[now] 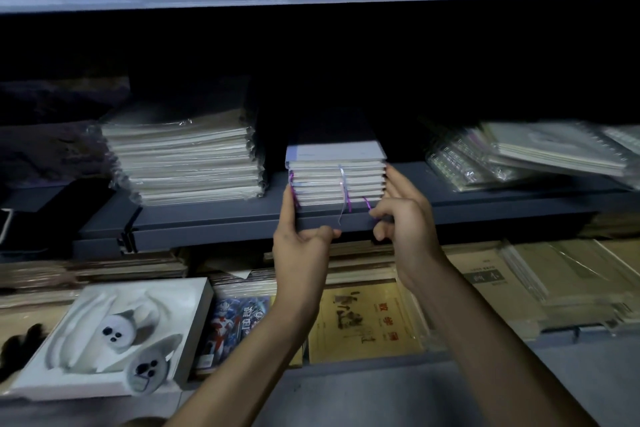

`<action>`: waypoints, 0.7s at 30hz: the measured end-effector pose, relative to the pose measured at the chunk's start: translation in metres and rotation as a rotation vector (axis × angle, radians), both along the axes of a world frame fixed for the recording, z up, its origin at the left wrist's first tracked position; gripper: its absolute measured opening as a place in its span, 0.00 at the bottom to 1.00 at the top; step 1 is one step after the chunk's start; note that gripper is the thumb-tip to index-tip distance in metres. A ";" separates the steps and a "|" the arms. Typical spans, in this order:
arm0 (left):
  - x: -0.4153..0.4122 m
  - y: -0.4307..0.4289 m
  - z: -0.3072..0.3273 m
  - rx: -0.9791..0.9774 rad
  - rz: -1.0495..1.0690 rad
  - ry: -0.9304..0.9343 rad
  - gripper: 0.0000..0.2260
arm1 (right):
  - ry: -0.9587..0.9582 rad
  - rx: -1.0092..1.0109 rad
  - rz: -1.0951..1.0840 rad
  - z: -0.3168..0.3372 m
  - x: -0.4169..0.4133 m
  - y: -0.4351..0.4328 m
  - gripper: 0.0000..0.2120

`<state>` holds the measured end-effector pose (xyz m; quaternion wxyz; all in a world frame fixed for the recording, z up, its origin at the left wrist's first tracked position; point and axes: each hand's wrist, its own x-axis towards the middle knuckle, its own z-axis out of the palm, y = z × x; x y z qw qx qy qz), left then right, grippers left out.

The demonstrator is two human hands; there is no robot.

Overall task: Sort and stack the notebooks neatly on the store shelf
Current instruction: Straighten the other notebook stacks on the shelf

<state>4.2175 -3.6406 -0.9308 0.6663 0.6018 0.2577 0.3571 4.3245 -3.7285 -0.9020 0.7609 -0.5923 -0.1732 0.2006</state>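
Note:
A stack of several small notebooks point(337, 180) with pale lilac covers and purple ribbon markers stands at the front of the dark grey shelf point(207, 218). My left hand point(298, 239) presses its fingers up along the stack's left side, thumb curled below the shelf's front edge. My right hand point(398, 211) lies flat against the stack's right side, with its lower fingers curled near a hanging ribbon. The stack's back is lost in shadow.
A taller stack of plastic-wrapped notebooks point(187, 163) sits left of it on the same shelf. Wrapped spiral notebooks point(540, 152) lean in a heap at the right. Below are brown exercise books point(367, 322), a comic-cover book point(235, 322) and a white box with plush toys point(114, 336).

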 end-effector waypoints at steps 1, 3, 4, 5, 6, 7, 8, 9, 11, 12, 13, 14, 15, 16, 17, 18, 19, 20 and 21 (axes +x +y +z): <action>0.000 0.000 0.000 -0.010 0.003 -0.002 0.40 | 0.002 -0.009 0.010 0.001 0.003 -0.001 0.35; 0.000 0.000 0.000 -0.017 -0.006 -0.004 0.40 | -0.005 -0.028 0.022 0.004 0.006 -0.003 0.34; -0.001 -0.001 0.001 -0.018 -0.012 -0.006 0.40 | -0.010 -0.027 0.022 0.005 0.006 -0.004 0.35; -0.001 -0.001 0.002 -0.022 -0.018 -0.004 0.40 | -0.016 -0.024 0.018 0.005 0.005 -0.005 0.36; -0.002 -0.002 0.003 -0.025 -0.025 -0.002 0.40 | -0.022 -0.022 0.012 0.005 0.004 -0.005 0.37; -0.003 -0.002 0.005 -0.024 -0.032 0.004 0.40 | -0.029 -0.022 0.005 0.004 0.002 -0.004 0.37; -0.005 -0.002 0.007 -0.020 -0.036 0.015 0.40 | -0.038 -0.025 -0.003 0.004 0.001 -0.003 0.36; -0.006 -0.002 0.009 -0.016 -0.042 0.024 0.40 | -0.049 -0.027 -0.002 0.004 -0.001 -0.003 0.35; -0.010 0.001 0.009 -0.001 -0.057 0.024 0.39 | -0.072 -0.026 0.012 0.004 -0.005 -0.004 0.34; -0.012 0.003 0.008 0.004 -0.057 0.016 0.38 | -0.076 -0.032 0.015 0.004 -0.007 -0.004 0.35; -0.014 0.005 0.008 0.006 -0.053 0.013 0.37 | -0.079 -0.048 0.017 0.003 -0.008 -0.005 0.36; -0.015 0.007 0.008 0.014 -0.050 0.014 0.36 | -0.086 -0.071 0.015 0.003 -0.009 -0.006 0.36; -0.016 0.009 0.007 0.034 -0.044 0.022 0.34 | -0.102 -0.099 0.016 0.004 -0.009 -0.008 0.36; -0.017 0.012 0.008 0.056 -0.033 0.031 0.32 | -0.125 -0.127 0.019 0.006 -0.007 -0.010 0.35; -0.017 0.016 0.008 0.076 -0.021 0.043 0.30 | -0.150 -0.156 0.021 0.009 -0.006 -0.012 0.33; -0.018 0.021 0.008 0.101 -0.009 0.060 0.28 | -0.169 -0.179 0.013 0.012 -0.005 -0.014 0.30; -0.020 0.026 0.010 0.138 0.004 0.082 0.26 | -0.187 -0.188 -0.004 0.014 -0.003 -0.015 0.28; -0.022 0.031 0.011 0.185 0.024 0.107 0.24 | -0.204 -0.193 -0.037 0.014 0.000 -0.015 0.26; -0.024 0.035 0.013 0.241 0.055 0.132 0.22 | -0.222 -0.195 -0.077 0.014 0.003 -0.015 0.25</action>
